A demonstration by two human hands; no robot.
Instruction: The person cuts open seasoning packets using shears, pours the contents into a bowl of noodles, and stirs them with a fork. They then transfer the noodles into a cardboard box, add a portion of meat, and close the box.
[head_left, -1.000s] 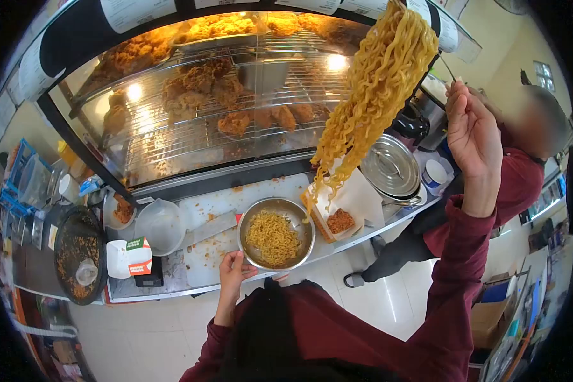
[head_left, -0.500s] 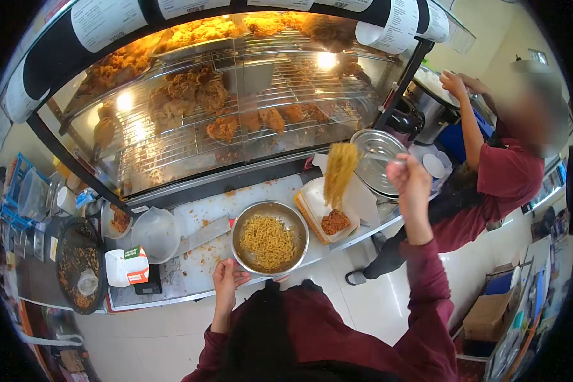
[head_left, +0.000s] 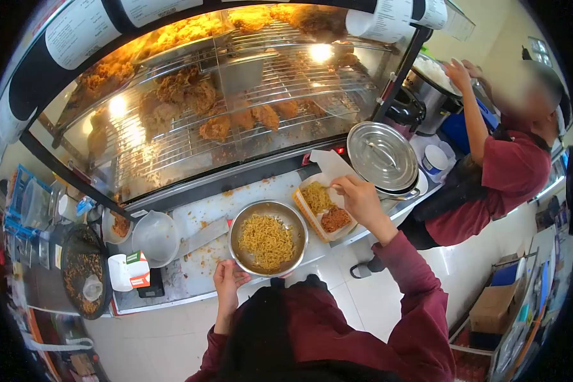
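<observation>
A metal bowl (head_left: 302, 251) of cooked noodles (head_left: 266, 242) stands at the counter's front edge. My left hand (head_left: 228, 280) is at its lower left rim, fingers curled against and partly under the bowl. To the right, an open paper food box (head_left: 325, 237) holds a portion of noodles (head_left: 317, 197) beside a reddish-brown crumbed piece of food (head_left: 336, 219). Over the box's right side, my right hand (head_left: 356, 194) is closed in a pinch on a thin utensil, mostly hidden by the fingers, its end at the noodles.
Behind the counter rises a heated glass case (head_left: 235, 153) with fried chicken on racks. A lidded metal pot (head_left: 383, 156) stands right of the box. Left are a broad knife (head_left: 200, 239), a plastic tub (head_left: 155, 239) and a small carton (head_left: 128, 270). A co-worker (head_left: 509, 172) stands at right.
My right hand has come down and left to the box. The hanging bundle of noodles now lies in the box beside the crumbed piece. My left hand stays at the bowl.
</observation>
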